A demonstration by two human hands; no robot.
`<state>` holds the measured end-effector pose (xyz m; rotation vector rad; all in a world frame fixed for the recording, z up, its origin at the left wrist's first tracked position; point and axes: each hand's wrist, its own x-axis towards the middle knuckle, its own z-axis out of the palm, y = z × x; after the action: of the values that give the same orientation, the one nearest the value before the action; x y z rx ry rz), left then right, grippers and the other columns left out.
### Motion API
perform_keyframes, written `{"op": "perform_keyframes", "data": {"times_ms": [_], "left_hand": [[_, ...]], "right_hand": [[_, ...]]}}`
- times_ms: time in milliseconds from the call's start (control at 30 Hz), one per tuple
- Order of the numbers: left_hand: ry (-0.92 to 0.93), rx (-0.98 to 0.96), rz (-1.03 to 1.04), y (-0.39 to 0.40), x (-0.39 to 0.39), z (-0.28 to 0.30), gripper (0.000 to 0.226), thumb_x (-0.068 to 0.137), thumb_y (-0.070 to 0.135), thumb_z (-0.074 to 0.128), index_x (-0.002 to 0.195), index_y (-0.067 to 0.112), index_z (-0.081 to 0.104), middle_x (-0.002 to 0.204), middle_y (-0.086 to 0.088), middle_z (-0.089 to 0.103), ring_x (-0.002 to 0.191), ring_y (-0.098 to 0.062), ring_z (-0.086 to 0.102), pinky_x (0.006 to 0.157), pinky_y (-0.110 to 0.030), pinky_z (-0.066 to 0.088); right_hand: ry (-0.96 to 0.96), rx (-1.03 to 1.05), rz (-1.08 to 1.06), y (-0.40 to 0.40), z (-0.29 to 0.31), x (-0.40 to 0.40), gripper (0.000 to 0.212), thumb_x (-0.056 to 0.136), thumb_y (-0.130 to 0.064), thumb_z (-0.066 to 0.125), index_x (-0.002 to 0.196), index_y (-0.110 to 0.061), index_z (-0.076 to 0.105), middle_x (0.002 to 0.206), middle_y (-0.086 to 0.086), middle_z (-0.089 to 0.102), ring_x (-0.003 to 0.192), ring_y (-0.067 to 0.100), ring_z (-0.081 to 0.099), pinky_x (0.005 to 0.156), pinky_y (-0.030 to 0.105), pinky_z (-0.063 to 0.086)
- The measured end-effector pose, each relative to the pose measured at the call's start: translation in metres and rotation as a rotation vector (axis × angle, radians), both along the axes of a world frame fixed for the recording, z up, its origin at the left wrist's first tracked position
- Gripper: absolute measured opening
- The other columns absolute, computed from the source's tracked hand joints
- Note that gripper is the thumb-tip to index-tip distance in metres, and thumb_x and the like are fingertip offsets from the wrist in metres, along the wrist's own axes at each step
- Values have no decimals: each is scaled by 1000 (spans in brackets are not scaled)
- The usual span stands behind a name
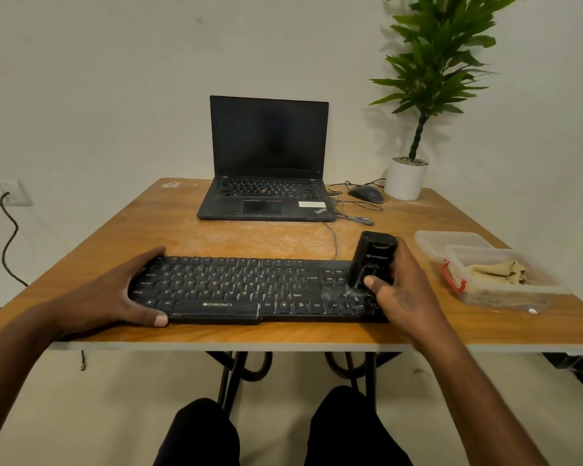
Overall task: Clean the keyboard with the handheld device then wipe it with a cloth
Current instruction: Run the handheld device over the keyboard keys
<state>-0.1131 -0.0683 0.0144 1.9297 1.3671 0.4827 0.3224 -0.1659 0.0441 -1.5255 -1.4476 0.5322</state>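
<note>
Knees in dark trousers (270, 432) sit closest to the lens, tucked under the near edge of the orange-brown wooden table (91, 237). Going left to right from there: off to the far left a dark cord (9, 237) hangs from a wall socket. Next, the left hand (128, 290) clamps the left end of the long black Zebronics keyboard (236, 289), thumb hooked on the front edge and fingers curled over the back, so it's basically pinning the board in place. Behind the middle of it stands an open black laptop (266, 159) with a dark screen.

Over on the keyboard's right end, the right hand (401, 290) is wrapped around a chunky black handheld cleaning device (372, 260), thumb on its front, nose pointed down at the keys near the arrow cluster. You can see pale dust or streaks on the keys right there, so I'd guess the cleaning pass is only underway, not finished. Can't tell how much of the rest has been covered already.

Further right sits a clear plastic box with a red clip (498, 280), its lid beside it, with a crumpled beige cloth (498, 272) inside. It's untouched by either hand, so the wiping half looks like it's all left to do. A black mouse (366, 194) and a potted green plant in a white pot (414, 129) sit at the back right.
</note>
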Motion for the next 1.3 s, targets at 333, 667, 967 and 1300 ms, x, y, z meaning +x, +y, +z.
{"op": "perform_keyframes", "data": {"times_ms": [333, 667, 967, 1300], "left_hand": [[-10, -18, -5, 1, -2, -1, 137, 39, 71, 93, 152, 59, 17, 148, 15, 39, 122, -5, 51, 90, -23, 47], [-18, -8, -6, 2, -1, -2, 138, 37, 71, 93, 153, 58, 18, 144, 17, 41, 120, -3, 52, 90, -23, 47], [-9, -14, -8, 0, 0, 1, 135, 39, 72, 92, 151, 61, 17, 147, 16, 40, 121, -3, 51, 89, -22, 46], [-16, -3, 14, 0, 2, 1, 142, 33, 73, 91, 154, 55, 19, 141, 17, 43, 117, 0, 52, 86, -20, 45]], "right_hand": [[-69, -6, 55, 10, -5, -45, 52, 92, -7, 65, 133, -29, 41, 109, -15, 56, 106, 7, 53, 84, 31, 46], [135, 62, -60, -14, -6, -11, 52, 91, 2, 63, 129, -31, 49, 112, -20, 64, 98, -15, 60, 79, 23, 48], [86, 14, 72, -10, -6, -51, 53, 93, 1, 61, 120, -42, 46, 111, -25, 58, 101, -11, 56, 83, 23, 43], [94, 83, -82, -29, -11, -20, 56, 89, 6, 63, 126, -34, 49, 112, -18, 66, 107, 0, 62, 87, 32, 51]]}}
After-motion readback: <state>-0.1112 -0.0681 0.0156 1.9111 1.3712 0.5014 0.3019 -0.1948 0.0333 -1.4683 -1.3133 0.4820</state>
